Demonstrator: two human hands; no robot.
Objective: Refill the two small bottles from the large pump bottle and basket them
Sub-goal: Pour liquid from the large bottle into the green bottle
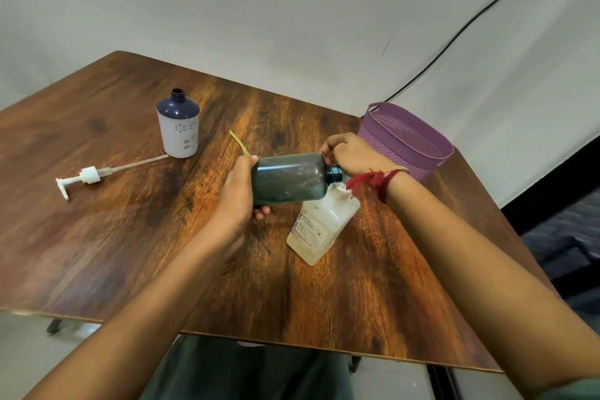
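At centre frame my left hand (238, 191) wraps the base of the dark bottle (289, 178), tipped level. My right hand (352, 153) grips its shoulder, mouth above the white bottle (321, 230). It looks smooth, light and probably slippery; base and shoulder seem the surest holds.

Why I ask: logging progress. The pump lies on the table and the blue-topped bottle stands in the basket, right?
No. The head view shows the pump lying on the table, but the blue-topped bottle stands on the table too, not in the basket.
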